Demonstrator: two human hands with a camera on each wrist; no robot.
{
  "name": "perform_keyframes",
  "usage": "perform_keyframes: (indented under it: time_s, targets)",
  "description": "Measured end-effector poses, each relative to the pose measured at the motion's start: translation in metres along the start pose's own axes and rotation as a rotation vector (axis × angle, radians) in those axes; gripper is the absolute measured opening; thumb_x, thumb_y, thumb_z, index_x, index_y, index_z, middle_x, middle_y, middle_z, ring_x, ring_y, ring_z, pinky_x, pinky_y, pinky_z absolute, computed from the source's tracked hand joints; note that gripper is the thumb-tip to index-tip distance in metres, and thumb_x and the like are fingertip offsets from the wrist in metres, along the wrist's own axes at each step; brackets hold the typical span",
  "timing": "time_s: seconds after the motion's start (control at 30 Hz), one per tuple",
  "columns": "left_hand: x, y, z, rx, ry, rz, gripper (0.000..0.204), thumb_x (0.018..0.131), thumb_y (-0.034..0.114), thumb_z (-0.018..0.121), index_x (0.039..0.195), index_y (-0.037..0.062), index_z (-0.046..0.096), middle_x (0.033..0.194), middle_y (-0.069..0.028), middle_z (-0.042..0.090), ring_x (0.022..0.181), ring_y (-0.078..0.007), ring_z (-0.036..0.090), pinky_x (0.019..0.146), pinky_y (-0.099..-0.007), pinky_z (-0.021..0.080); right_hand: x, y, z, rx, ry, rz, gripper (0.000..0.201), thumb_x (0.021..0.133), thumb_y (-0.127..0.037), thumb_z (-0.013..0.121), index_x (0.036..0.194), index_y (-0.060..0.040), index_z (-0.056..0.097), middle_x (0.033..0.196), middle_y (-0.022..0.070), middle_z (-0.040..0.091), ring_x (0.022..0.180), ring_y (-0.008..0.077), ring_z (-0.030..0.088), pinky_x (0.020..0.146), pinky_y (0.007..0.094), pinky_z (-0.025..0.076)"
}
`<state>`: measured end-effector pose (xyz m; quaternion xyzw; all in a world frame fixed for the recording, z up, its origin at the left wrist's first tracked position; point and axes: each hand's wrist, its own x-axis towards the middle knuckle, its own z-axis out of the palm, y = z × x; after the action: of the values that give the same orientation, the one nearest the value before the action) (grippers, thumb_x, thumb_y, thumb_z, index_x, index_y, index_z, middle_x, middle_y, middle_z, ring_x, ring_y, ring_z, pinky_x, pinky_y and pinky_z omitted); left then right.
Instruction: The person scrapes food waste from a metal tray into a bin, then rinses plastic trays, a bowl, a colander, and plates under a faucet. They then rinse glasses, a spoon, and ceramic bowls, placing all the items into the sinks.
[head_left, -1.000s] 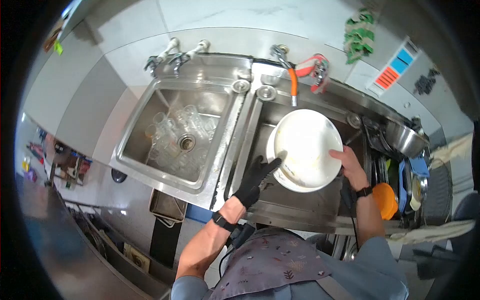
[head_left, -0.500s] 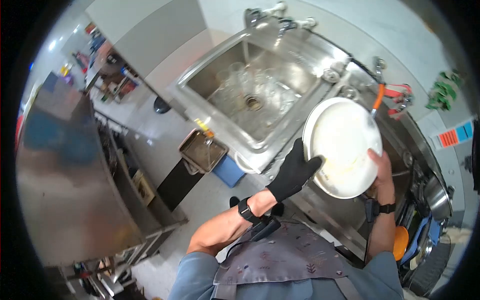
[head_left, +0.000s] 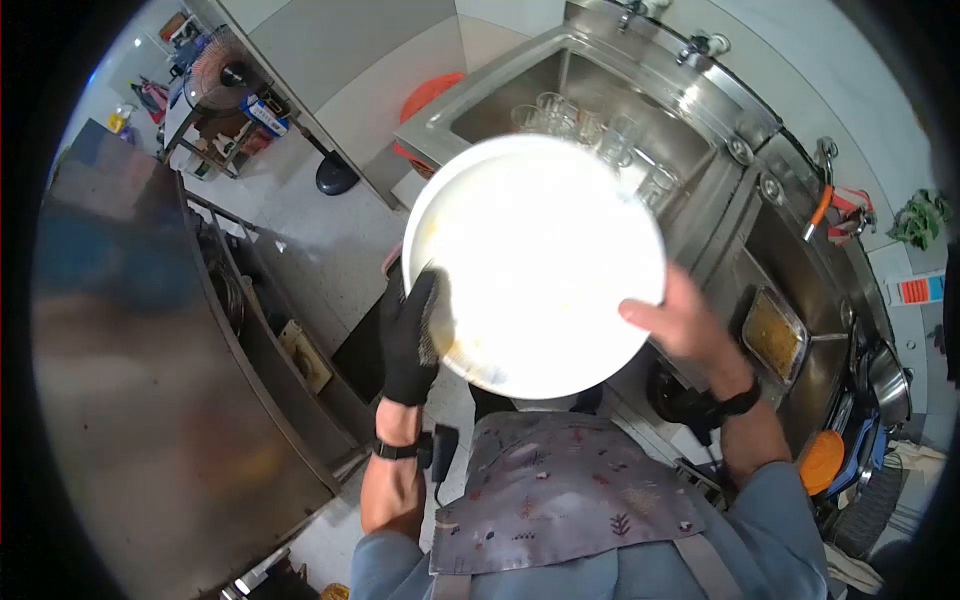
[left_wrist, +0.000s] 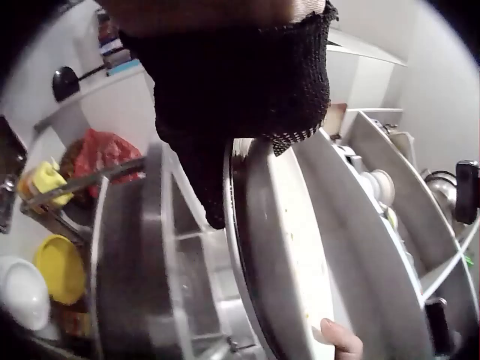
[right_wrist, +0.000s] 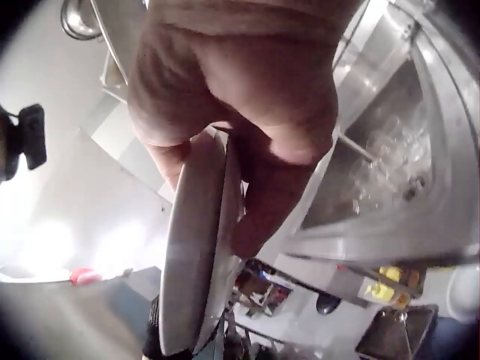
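Note:
A stack of white plates with yellowish smears on the top one is held up in front of the apron, between both hands. My left hand, in a black glove, grips the left rim. In the left wrist view the black glove wraps the edge of the plates, seen nearly edge-on. My bare right hand grips the opposite rim, its thumb over the top face. The right wrist view shows the right hand pinching the layered rims between thumb and fingers.
Drinking glasses lie in the left sink. A rectangular tray with yellow-brown contents sits in the right sink. A steel counter with shelves below runs along the left. Pans and an orange lid stand at the far right.
The plates have moved from over the right sink leftward and closer to the body, both hands holding them. The view has turned left, and the tray in the right sink has come into sight.

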<state>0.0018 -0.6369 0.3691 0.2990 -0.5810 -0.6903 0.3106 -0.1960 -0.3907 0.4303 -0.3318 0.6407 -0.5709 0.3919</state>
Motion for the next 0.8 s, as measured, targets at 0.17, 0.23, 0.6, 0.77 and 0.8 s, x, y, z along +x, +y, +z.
perform_keyframes:
  time_s: [0.17,0.23,0.6,0.77,0.8]
  targets:
    - [0.015,-0.046,-0.12,0.134,0.067,-0.214,0.041,0.099,0.024,0.061,0.129,-0.0032,0.058,0.116,-0.0107,0.065,0.105,-0.0178,0.06,0.094,-0.0324,0.047,0.073,0.124,0.12,0.294,-0.012,0.147,0.053,0.087,0.003,0.057,0.139,0.0031,0.05,0.129,0.0085,0.062,0.115,0.0158,0.058,0.1,0.0342,0.049]
    - [0.02,-0.102,-0.16,0.096,0.057,-0.308,0.041,0.098,0.023,0.063,0.13,-0.0021,0.058,0.115,-0.0106,0.066,0.103,-0.0179,0.061,0.093,-0.0323,0.048,0.088,0.171,0.148,0.49,-0.028,0.213,0.053,0.085,0.0,0.059,0.138,0.0028,0.052,0.127,0.0079,0.064,0.107,0.0163,0.063,0.097,0.0331,0.05]
    - [0.053,-0.375,-0.183,0.246,-0.117,-0.618,0.04,0.09,0.024,0.072,0.118,-0.0012,0.06,0.107,-0.011,0.068,0.093,-0.0176,0.062,0.084,-0.0334,0.052,0.092,0.409,0.155,0.599,0.282,0.811,0.05,0.086,0.003,0.059,0.135,0.0026,0.051,0.126,0.0158,0.063,0.111,0.028,0.066,0.094,0.0424,0.055]
    - [0.091,-0.482,-0.13,-0.024,-0.108,-0.787,0.043,0.085,0.019,0.071,0.12,-0.001,0.059,0.11,-0.0128,0.066,0.099,-0.0202,0.062,0.087,-0.0356,0.051,0.093,0.521,0.107,0.602,0.397,0.938,0.049,0.089,0.003,0.061,0.137,0.0025,0.049,0.13,0.017,0.061,0.116,0.0296,0.063,0.097,0.0435,0.054]
    - [0.102,-0.491,-0.117,0.121,-0.144,-0.732,0.044,0.083,0.018,0.072,0.12,-0.0008,0.059,0.108,-0.0121,0.067,0.096,-0.0204,0.063,0.086,-0.0357,0.052,0.095,0.538,0.097,0.598,0.407,0.968,0.048,0.09,0.003,0.061,0.136,0.0026,0.049,0.132,0.0172,0.06,0.118,0.0301,0.062,0.097,0.0446,0.054]
